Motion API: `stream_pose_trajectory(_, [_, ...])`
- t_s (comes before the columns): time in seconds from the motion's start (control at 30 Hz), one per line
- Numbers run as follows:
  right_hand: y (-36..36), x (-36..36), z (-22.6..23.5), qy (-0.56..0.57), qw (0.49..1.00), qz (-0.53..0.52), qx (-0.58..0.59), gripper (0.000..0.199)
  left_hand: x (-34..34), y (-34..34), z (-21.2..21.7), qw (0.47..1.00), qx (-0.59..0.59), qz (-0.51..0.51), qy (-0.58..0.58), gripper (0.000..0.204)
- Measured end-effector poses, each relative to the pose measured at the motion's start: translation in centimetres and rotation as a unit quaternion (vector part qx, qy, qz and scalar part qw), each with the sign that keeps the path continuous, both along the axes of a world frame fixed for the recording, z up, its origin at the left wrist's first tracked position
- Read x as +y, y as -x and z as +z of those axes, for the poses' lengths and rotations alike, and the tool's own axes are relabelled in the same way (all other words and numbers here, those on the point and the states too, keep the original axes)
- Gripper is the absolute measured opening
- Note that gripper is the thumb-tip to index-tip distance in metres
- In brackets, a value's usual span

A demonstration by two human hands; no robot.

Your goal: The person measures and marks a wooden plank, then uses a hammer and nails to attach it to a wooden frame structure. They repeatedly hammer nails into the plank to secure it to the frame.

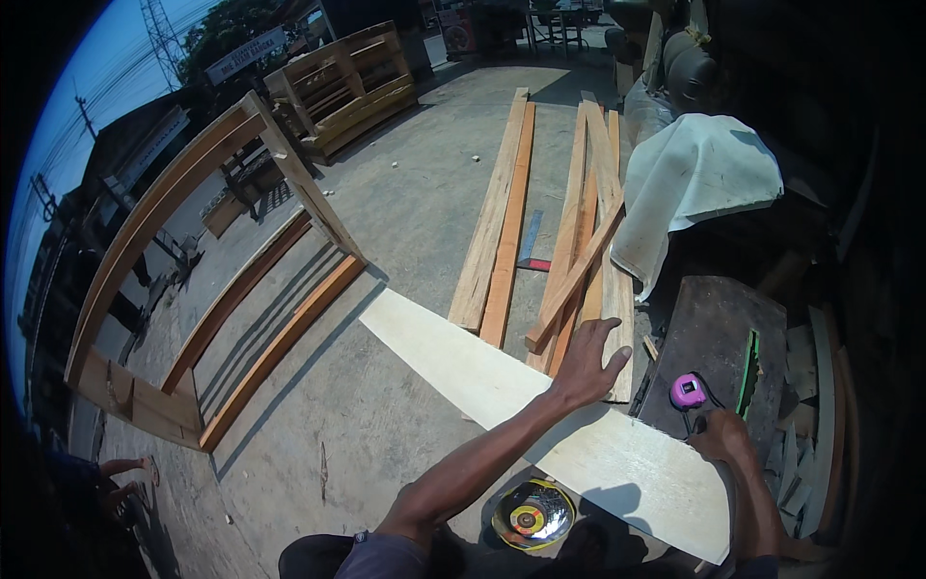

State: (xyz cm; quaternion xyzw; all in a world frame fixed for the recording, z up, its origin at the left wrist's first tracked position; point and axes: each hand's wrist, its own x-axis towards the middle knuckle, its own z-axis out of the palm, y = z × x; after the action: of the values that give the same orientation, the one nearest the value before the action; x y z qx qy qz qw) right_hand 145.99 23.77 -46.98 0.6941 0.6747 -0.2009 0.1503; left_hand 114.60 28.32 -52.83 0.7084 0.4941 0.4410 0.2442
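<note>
As the head view looks down, a long pale board [617, 461] slants in front of me, its left end near a wooden frame [304, 188] and its right end beside my right forearm [759, 516]. Bare concrete [395, 207] leaves open room between that frame and the loose planks [492, 212], while a dark bench [709, 323] crowds the board's right side. My left hand [585, 372] reaches across the board's far edge, thumb and forefinger spread well apart; I cannot tell whether it touches wood. My right hand [721, 439], fingers curled, sits at the board's far right corner, just beside a pink tape measure [688, 390]; what they pinch, if anything, I cannot tell.
</note>
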Motion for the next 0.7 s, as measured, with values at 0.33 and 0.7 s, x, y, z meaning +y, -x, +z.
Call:
stream_pose_trajectory(0.33, [-6.5, -4.2, -1.4, -0.331, 0.94, 0.007, 0.089, 0.011, 3.2, -12.2, 1.1, 0.931, 0.263, -0.227, 0.114, 0.068])
stream_pose_trajectory(0.7, [6.3, -7.5, 7.8, -0.328, 0.877, 0.094, 0.338, 0.083, -2.5, -3.4, 8.2, 0.879, -0.003, -0.339, 0.335, 0.091])
